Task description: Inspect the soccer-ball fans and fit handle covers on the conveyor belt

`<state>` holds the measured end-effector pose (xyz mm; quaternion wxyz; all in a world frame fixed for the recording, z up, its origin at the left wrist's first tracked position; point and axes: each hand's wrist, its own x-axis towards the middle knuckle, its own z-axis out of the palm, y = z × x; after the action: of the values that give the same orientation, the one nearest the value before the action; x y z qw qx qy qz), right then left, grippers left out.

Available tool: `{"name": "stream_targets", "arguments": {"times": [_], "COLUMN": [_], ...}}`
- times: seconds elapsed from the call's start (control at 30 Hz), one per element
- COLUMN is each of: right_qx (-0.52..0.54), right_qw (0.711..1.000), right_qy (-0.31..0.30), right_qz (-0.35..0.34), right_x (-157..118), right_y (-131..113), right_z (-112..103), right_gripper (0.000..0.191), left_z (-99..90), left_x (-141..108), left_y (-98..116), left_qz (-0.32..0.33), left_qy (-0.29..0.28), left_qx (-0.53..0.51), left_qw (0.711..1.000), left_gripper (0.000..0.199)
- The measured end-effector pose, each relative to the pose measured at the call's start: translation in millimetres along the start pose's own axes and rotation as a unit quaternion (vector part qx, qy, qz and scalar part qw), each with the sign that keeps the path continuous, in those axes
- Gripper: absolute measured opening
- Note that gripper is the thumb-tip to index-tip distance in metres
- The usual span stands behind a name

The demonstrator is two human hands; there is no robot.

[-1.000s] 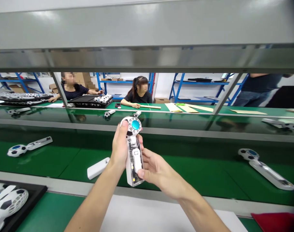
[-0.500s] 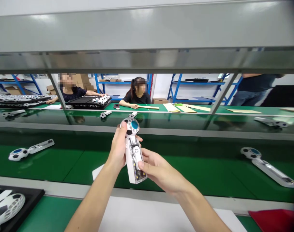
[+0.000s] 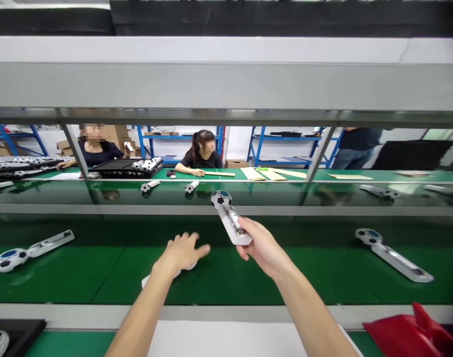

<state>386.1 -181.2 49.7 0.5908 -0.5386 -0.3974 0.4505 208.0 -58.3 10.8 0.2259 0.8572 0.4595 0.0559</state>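
My right hand (image 3: 265,248) has its grip closed on the near end of a football-patterned device (image 3: 229,223), tilted above the green surface (image 3: 215,290); pinched only there, its far head could swing it loose, and the thumb could press on uncovered inner parts. My left hand (image 3: 179,255) is released, fingers spread over a partly hidden white piece (image 3: 146,281), which a low sweep could knock askew.

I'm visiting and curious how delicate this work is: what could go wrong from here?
The right hand holds the football-patterned device only by its handle end, so it might slip. The handle's inner parts look exposed, so a knock could harm them. The left hand, open near a partly hidden white object, might nudge it.
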Motion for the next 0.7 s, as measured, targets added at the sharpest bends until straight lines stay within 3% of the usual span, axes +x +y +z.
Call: {"name": "stream_targets", "arguments": {"times": [0.1, 0.17, 0.3, 0.47, 0.6, 0.7], "right_qx": [-0.084, -0.145, -0.269, -0.411, -0.502, -0.559], "right_qw": [0.996, 0.987, 0.955, 0.895, 0.842, 0.8], "right_qy": [0.032, 0.061, 0.11, 0.129, 0.119, 0.122], "right_qz": [0.008, 0.021, 0.053, 0.114, 0.157, 0.179], "right_x": [13.8, 23.3, 40.1, 52.9, 58.7, 61.8], "right_y": [6.9, 13.6, 31.4, 54.4, 68.0, 74.1], "right_z": [-22.4, -36.2, -59.0, -78.1, -88.3, -92.5], "right_gripper": [0.045, 0.046, 0.039, 0.036, 0.037, 0.038], "left_z": [11.1, 16.7, 18.7, -0.8, -9.4, 3.5], "left_x": [6.6, 11.7, 16.4, 6.6, 0.0, -0.6], "left_y": [-9.0, -13.3, -13.8, -7.9, -9.2, 0.7], "left_qz": [-0.02, -0.033, -0.022, 0.012, 0.007, 0.017], "left_qy": [-0.088, -0.115, -0.104, -0.024, -0.062, -0.104], "left_qx": [0.043, 0.068, 0.092, 0.069, 0.053, 0.052], "left_qw": [0.995, 0.99, 0.99, 0.997, 0.997, 0.993], "left_gripper": [0.071, 0.08, 0.07, 0.032, 0.041, 0.057]}}
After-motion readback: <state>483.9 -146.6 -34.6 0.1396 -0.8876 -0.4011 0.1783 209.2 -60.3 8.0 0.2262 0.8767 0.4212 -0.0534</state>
